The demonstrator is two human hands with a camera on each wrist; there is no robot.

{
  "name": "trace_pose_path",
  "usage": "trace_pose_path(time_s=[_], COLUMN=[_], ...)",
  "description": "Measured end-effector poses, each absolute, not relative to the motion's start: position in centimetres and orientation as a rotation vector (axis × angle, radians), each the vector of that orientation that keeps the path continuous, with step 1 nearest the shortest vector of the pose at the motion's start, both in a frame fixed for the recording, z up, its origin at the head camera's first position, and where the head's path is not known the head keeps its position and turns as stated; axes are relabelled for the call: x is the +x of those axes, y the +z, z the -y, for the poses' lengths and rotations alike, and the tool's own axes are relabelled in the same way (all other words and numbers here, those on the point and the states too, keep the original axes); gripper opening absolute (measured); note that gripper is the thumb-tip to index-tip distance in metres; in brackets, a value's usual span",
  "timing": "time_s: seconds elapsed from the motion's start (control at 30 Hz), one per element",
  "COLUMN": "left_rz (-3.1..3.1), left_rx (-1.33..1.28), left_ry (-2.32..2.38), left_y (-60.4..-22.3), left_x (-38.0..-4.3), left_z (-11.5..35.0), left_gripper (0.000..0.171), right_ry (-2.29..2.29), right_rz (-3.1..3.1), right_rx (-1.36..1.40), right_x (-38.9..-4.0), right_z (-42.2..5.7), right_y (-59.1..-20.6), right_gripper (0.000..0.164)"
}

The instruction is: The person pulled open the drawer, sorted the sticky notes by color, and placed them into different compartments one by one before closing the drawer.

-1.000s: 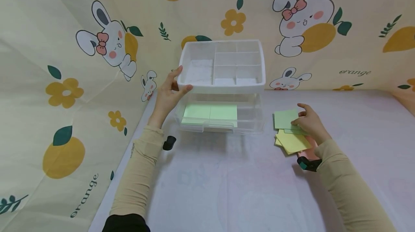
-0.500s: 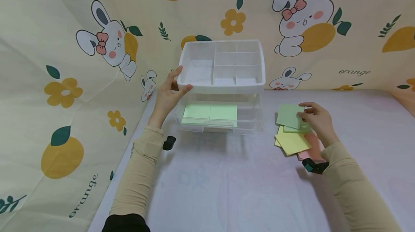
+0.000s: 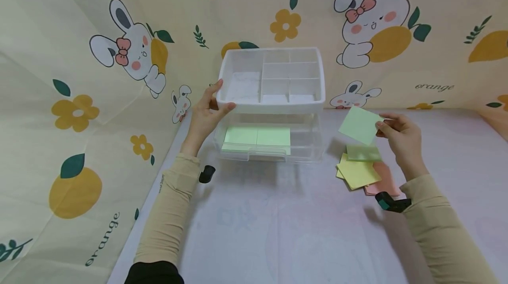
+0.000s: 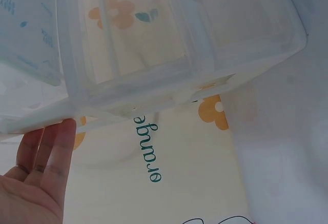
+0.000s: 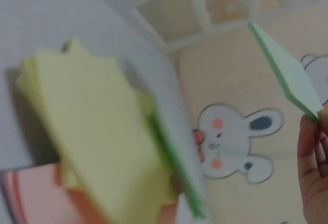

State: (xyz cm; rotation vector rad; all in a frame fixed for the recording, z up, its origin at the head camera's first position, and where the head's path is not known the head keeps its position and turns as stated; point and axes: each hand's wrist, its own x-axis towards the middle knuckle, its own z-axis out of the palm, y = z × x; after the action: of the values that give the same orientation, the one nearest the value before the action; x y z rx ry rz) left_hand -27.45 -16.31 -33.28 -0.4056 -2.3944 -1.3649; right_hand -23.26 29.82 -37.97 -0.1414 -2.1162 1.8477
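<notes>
A white plastic drawer box (image 3: 274, 108) with a divided top tray stands at the back of the table. My left hand (image 3: 206, 118) grips the left front corner of its top, thumb on the front rim; in the left wrist view the fingers (image 4: 61, 144) touch its edge. Below, a clear drawer (image 3: 305, 154) is pulled out with two green sticky note pads (image 3: 255, 136) side by side in it. My right hand (image 3: 405, 138) pinches a green sticky note pad (image 3: 360, 124) by its right corner, raised above the pile and tilted.
Under the right hand lies a pile: another green pad (image 3: 363, 152), yellow pads (image 3: 359, 174) and pink pads (image 3: 384, 180). A patterned cloth backdrop (image 3: 254, 10) rises behind and along the left side of the pale table (image 3: 278, 222).
My right hand has taken the top green sticky note pad off the pile and lifted it up and slightly away, uncovering the green one below. The left hand keeps its place.
</notes>
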Motion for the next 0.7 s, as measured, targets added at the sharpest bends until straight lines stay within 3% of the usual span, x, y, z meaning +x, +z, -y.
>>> trace_pose_path(time_s=[0.7], left_rz=[2.402], left_rx=[-0.393], left_ry=[-1.362], left_y=[-33.1], left_x=[-27.2], left_z=[16.2], left_gripper=[0.071], right_ry=[2.303], right_rz=[1.264], right_rx=[0.47], right_x=[-21.2], right_z=[-23.5], right_y=[-31.1], right_gripper=[0.024])
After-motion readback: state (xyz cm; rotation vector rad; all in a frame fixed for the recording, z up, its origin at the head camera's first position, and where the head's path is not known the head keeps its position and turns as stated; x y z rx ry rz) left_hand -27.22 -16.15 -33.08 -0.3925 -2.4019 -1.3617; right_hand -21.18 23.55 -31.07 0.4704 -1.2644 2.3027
